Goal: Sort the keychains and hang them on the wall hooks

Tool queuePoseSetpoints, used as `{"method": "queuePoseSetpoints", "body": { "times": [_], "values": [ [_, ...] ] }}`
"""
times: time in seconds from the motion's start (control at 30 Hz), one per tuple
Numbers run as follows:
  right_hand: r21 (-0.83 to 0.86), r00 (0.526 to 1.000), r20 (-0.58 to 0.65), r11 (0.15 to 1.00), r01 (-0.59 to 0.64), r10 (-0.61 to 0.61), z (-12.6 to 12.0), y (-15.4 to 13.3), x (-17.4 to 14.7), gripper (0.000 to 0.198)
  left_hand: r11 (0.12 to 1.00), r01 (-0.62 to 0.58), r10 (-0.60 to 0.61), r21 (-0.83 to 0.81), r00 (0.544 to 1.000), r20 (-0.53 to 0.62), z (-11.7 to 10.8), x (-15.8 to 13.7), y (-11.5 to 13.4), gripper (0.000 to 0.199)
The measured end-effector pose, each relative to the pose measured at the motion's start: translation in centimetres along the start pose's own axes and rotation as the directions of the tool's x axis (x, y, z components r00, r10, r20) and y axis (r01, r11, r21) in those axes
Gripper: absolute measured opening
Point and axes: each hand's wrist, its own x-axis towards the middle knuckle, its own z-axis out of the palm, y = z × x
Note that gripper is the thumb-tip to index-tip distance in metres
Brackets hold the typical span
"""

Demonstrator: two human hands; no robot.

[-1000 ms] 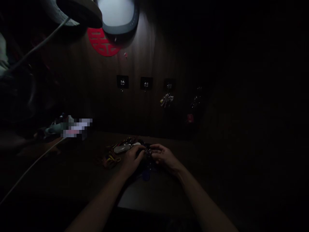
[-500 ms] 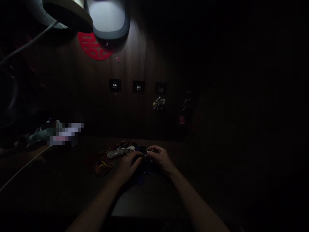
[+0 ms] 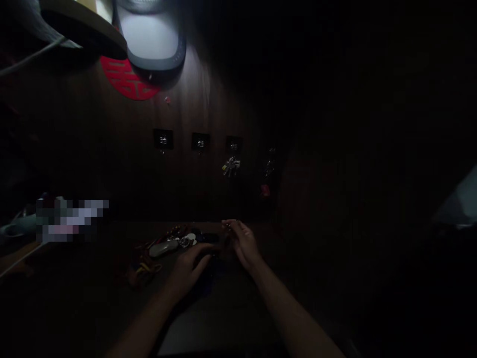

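Note:
In the dim head view, my left hand (image 3: 190,266) rests low over the table, its thumb and fingers curled round something too dark to make out. A dark blue item lies beneath it, barely visible. My right hand (image 3: 244,243) is raised a little, fingertips pinched together; a small shiny glint shows there, but its kind is unclear. Beside my left hand lie a grey, elongated key fob (image 3: 164,247), a metal key ring (image 3: 184,242) and whitish round tags (image 3: 191,236). Red and yellow cords (image 3: 145,268) lie bunched to the left.
On the dark wooden back wall are several hooks; one bears a bunch of keys (image 3: 231,166), and a red tag (image 3: 265,190) hangs further right. Above them are a red paper cutout (image 3: 128,84) and a lit grey device (image 3: 151,42). A white cable (image 3: 22,261) runs at left.
My hands have moved apart: the right has lifted up and away from the left, fingertips still pinched. The whole view has shifted, so the wall things appear further left and slightly lower.

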Motion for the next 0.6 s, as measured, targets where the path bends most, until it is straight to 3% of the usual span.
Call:
{"method": "queuePoseSetpoints", "body": {
  "times": [0.17, 0.4, 0.6],
  "values": [
    [-0.157, 0.971, -0.158, 0.976, 0.152, -0.177, -2.5, -3.0, 3.1, 0.036, 1.000, 0.018, -0.017, 0.018, 0.999, -0.044, -0.2, 0.0, 0.1, 0.018],
    [-0.453, 0.832, -0.287, 0.832, 0.319, -0.475, -4.7, -9.2, 8.8, 0.036, 0.999, 0.036, -0.036, 0.008, 0.999, 0.020, -0.2, 0.0, -0.1, 0.015],
    [-0.634, 0.739, -0.168, 0.646, 0.426, -0.652, -3.9, -13.3, 12.0, 0.032, 0.998, 0.058, -0.057, -0.009, 0.991, 0.118, -0.3, -0.2, -0.2, 0.019]
  ]
}}
